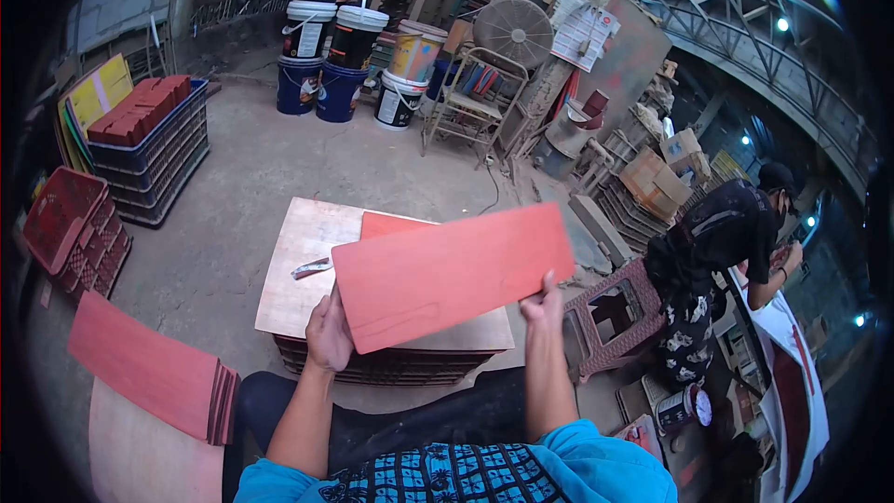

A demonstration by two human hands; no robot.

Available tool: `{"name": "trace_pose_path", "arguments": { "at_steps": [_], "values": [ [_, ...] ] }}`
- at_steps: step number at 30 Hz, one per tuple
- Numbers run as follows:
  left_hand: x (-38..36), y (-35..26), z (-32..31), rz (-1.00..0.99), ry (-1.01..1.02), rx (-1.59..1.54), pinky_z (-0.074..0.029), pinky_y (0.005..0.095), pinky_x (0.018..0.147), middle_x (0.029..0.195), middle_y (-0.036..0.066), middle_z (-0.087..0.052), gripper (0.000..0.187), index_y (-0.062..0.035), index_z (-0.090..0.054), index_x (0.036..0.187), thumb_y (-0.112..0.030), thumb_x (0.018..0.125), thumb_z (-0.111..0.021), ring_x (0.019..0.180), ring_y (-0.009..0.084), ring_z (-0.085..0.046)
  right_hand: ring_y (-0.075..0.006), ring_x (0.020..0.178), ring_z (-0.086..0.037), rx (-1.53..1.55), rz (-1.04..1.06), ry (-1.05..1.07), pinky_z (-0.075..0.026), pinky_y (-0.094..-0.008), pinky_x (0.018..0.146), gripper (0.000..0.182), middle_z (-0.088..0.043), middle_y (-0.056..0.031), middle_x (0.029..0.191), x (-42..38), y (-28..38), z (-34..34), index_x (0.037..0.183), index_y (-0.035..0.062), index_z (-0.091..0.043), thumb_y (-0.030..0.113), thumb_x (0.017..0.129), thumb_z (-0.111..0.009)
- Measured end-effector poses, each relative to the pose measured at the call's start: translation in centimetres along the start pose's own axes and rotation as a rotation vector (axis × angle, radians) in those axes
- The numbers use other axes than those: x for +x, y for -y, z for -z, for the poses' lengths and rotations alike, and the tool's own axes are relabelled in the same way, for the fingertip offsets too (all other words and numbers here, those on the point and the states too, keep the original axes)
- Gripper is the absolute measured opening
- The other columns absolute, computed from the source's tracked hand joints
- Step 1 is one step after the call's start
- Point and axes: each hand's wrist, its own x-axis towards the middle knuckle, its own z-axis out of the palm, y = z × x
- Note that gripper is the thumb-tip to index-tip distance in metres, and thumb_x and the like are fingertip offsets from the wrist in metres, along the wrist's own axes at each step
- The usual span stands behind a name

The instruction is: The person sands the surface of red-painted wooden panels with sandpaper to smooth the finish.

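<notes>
I hold a long red rectangular panel [453,272] up in front of me, tilted with its right end higher. My left hand [328,333] grips its lower left corner and my right hand [543,304] holds its lower right edge. Below the panel lies a plywood board [298,270] used as a low table on stacked crates. On the board rest a second red panel [389,222], mostly hidden by the one I hold, and a small red-and-white tool [311,268].
A stack of red panels [154,368] lies at my left. Red crates [73,228] and blue crates [154,144] stand farther left, paint buckets [354,56] and a metal chair [470,98] behind. A plastic stool [615,312] and a bending person [722,261] are to the right.
</notes>
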Motion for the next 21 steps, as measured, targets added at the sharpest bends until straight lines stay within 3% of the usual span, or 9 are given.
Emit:
{"name": "trace_pose_path", "arguments": {
  "at_steps": [2,3,6,7,14,15,18,21],
  "values": [
    [-0.4,0.7,0.7,0.001,0.035,-0.087,-0.034,0.04,0.103,0.137,0.012,-0.042,0.072,-0.0063,-0.024,0.143,-0.045,0.086,-0.044,0.125,0.0261,-0.042,-0.0298,0.112,-0.054,0.064,-0.077,-0.112,-0.043,-0.0542,0.096,0.033,-0.056,-0.0114,0.123,1.4,-1.9,5.0,0.123,0.0067,-0.049,0.021,0.093,-0.051],
    [-0.7,0.7,0.4,-0.004,-0.018,-0.186,-0.037,0.0423,0.101,0.129,0.016,-0.048,0.068,0.0012,-0.032,0.136,-0.036,0.082,-0.051,0.118,0.0295,-0.048,-0.03,0.111,-0.055,0.074,-0.11,-0.162,-0.044,-0.0545,0.094,0.033,-0.057,-0.0115,0.122,1.1,-2.9,6.6,0.123,0.0068,-0.05,0.021,0.093,-0.051],
    [-0.6,1.1,3.2,0.063,-0.085,-0.119,-0.042,0.0439,0.097,0.121,0.02,-0.052,0.062,0.0053,-0.041,0.128,-0.027,0.078,-0.056,0.111,0.0322,-0.054,-0.0297,0.109,-0.057,0.076,-0.197,-0.26,-0.047,-0.0545,0.092,0.03,-0.058,-0.0115,0.119,0.2,-5.5,9.9,0.121,0.0075,-0.051,0.02,0.093,-0.05],
    [-0.7,0.4,2.2,0.124,-0.148,-0.248,-0.045,0.0452,0.094,0.113,0.022,-0.055,0.057,0.0084,-0.044,0.121,-0.016,0.071,-0.056,0.103,0.0336,-0.058,-0.0294,0.109,-0.057,0.071,-0.221,-0.287,-0.047,-0.0543,0.091,0.03,-0.059,-0.0115,0.119,0.0,-6.1,10.7,0.12,0.0079,-0.051,0.02,0.093,-0.05],
    [-0.3,-0.2,2.4,0.098,-0.174,-0.216,-0.043,0.0463,0.097,0.116,0.018,-0.052,0.068,0.0024,-0.041,0.127,-0.006,0.06,-0.045,0.107,0.0334,-0.054,-0.0291,0.101,-0.061,-0.019,-0.215,-0.406,-0.051,-0.0518,0.087,0.023,-0.062,-0.0111,0.109,-0.7,-9.7,13.2,0.114,0.0057,-0.053,0.018,0.095,-0.047],
    [-0.3,-0.4,2.0,0.062,-0.178,-0.179,-0.042,0.0464,0.097,0.117,0.018,-0.051,0.07,0.0002,-0.039,0.129,-0.006,0.06,-0.044,0.109,0.0331,-0.053,-0.0295,0.106,-0.058,-0.024,-0.244,-0.4,-0.05,-0.0535,0.088,0.027,-0.058,-0.0099,0.118,-0.5,-10.0,13.7,0.122,0.0104,-0.048,0.017,0.096,-0.044],
    [-0.3,-0.4,1.9,0.024,-0.186,-0.123,-0.042,0.0453,0.097,0.119,0.017,-0.049,0.074,-0.0041,-0.034,0.134,-0.004,0.061,-0.044,0.11,0.0322,-0.051,-0.0319,0.11,-0.056,-0.002,-0.301,-0.398,-0.047,-0.0551,0.091,0.032,-0.056,-0.0124,0.12,-0.6,-10.9,14.5,0.125,0.0097,-0.044,0.026,0.099,-0.035],
    [-0.3,-0.5,1.9,0.035,-0.209,-0.137,-0.043,0.0444,0.097,0.12,0.016,-0.048,0.076,-0.0061,-0.032,0.136,-0.003,0.061,-0.043,0.111,0.0315,-0.051,-0.0326,0.115,-0.053,-0.298,-0.384,-0.274,-0.046,-0.0525,0.094,0.04,-0.054,-0.0176,0.122,-2.5,-10.9,13.8,0.125,0.0051,-0.042,0.031,0.101,-0.025]
  ]
}}
